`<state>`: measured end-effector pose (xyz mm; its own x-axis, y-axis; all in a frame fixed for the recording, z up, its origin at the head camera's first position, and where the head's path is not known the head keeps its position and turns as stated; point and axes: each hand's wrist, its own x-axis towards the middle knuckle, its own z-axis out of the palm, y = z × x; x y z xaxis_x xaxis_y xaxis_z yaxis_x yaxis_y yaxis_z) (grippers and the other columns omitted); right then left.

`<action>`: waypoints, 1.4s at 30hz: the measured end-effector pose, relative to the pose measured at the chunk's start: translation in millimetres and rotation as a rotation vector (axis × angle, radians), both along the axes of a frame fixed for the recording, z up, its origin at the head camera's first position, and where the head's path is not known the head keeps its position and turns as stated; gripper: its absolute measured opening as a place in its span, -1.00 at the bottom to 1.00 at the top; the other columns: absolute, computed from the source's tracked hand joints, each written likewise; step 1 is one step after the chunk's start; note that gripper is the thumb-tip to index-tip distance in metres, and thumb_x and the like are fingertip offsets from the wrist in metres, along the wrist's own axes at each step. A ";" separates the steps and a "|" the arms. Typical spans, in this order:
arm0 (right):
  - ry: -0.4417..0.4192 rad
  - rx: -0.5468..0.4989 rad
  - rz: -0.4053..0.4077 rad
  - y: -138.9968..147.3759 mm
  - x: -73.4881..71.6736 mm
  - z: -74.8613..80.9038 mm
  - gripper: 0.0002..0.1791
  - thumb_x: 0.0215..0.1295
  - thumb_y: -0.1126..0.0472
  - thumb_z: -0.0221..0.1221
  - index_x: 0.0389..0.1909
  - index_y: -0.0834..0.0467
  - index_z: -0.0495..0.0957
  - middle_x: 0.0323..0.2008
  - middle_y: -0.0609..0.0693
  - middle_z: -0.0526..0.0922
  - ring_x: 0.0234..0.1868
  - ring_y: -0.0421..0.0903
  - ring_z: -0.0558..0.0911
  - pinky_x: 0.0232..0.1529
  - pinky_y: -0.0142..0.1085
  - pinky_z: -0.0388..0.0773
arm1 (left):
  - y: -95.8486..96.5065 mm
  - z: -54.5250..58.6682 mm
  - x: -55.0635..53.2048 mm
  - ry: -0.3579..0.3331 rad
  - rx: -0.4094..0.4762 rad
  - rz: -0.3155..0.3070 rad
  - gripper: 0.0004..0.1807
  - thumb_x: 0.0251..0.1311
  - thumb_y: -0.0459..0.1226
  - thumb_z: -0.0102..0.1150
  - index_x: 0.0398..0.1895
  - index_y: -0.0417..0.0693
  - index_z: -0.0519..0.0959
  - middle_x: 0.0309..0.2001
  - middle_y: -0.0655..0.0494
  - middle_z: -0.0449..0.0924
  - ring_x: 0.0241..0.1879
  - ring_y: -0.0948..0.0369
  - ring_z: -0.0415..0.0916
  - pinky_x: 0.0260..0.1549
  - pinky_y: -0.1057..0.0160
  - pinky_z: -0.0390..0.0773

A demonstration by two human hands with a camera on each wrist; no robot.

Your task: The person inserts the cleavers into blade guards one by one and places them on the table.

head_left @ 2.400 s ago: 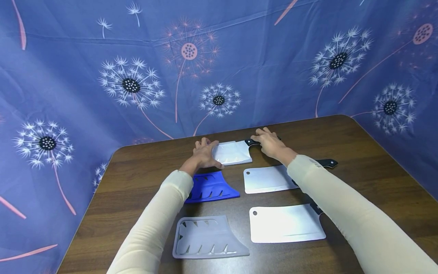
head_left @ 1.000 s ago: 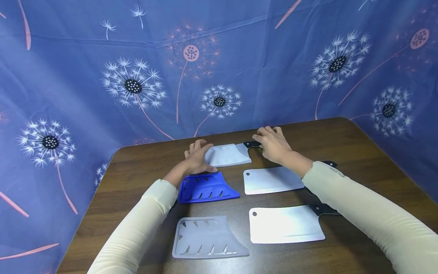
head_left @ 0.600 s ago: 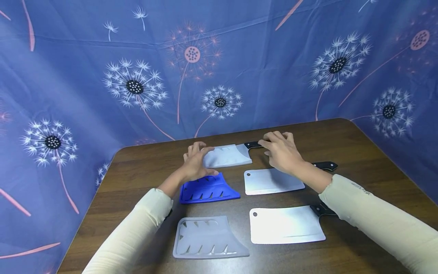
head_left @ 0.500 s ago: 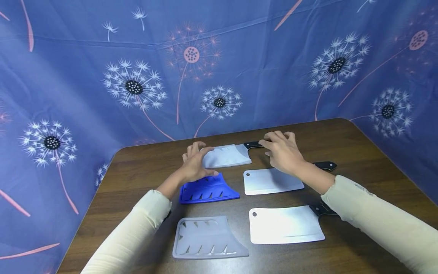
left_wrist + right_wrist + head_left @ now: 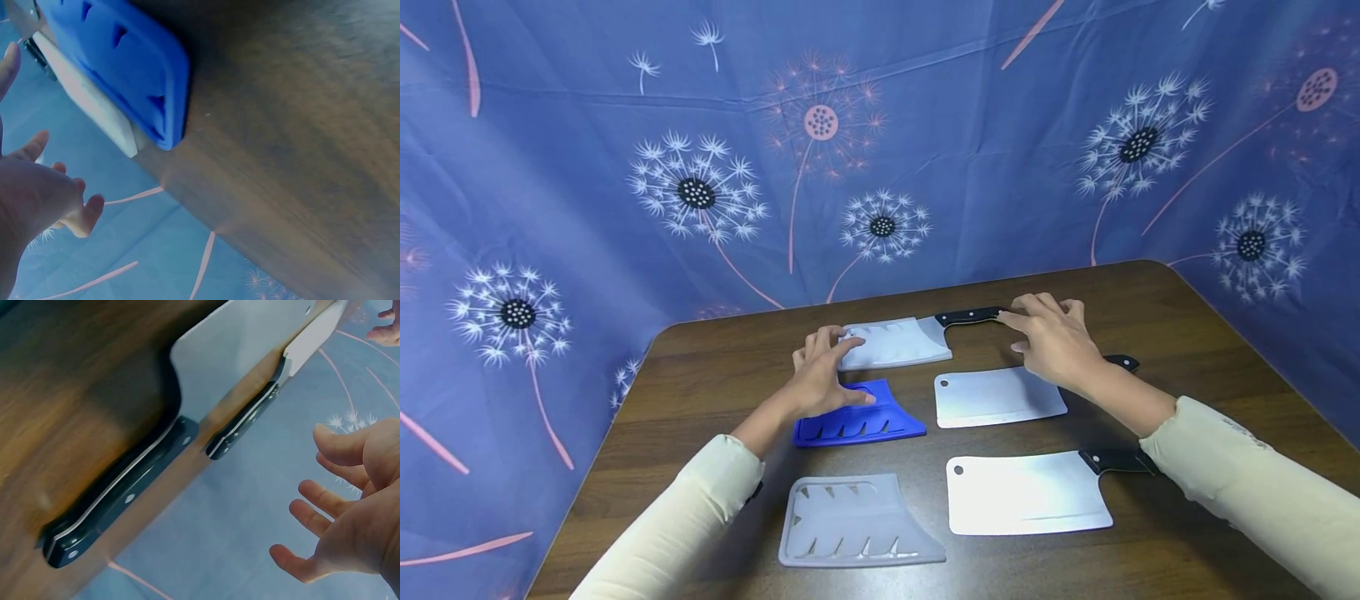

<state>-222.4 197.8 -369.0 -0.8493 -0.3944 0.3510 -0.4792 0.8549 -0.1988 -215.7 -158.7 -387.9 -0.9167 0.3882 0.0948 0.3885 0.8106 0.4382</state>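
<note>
At the back of the table lies a cleaver with a black handle [image 5: 972, 317], its blade inside a white blade cover [image 5: 883, 343]. My left hand [image 5: 820, 375], fingers spread and holding nothing, hovers over a blue blade cover [image 5: 857, 421] and overlaps the white cover's left end in the head view. My right hand [image 5: 1056, 342] is also free, fingers loosely bent, above the middle cleaver [image 5: 996, 398] and near the tip of the sheathed cleaver's handle. Both handles, the sheathed cleaver's [image 5: 244, 422] and the middle one's [image 5: 125, 494], show apart from the hand in the right wrist view.
A front cleaver [image 5: 1026, 493] with a bare blade lies at the right, its handle end beneath the right sleeve. A translucent grey blade cover [image 5: 857, 521] lies at the front left. Behind the wooden table [image 5: 700, 400] hangs a blue dandelion-print cloth [image 5: 985, 167].
Both hands have let go of the sheathed cleaver and drawn back toward the body, the left leftward, the right rightward. More of the white cover and the black handle now shows.
</note>
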 end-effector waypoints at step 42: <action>-0.323 0.004 -0.073 80.4 7.9 -26.7 -0.30 -0.06 0.45 0.38 0.21 0.20 0.49 0.14 0.39 0.37 0.12 0.37 0.26 -0.10 0.47 0.00 | -17.7 -21.5 32.6 -0.069 -0.159 -0.066 0.16 -0.38 0.15 0.58 0.41 0.09 0.27 0.35 -0.10 0.08 0.30 -0.12 0.01 -0.01 -0.33 0.06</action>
<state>-214.5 278.2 -395.7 -0.9424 -0.3295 0.0580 -0.3298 0.8855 -0.3273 -183.1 -176.4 -409.4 -0.8910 0.4527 -0.0350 0.4166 0.8456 0.3338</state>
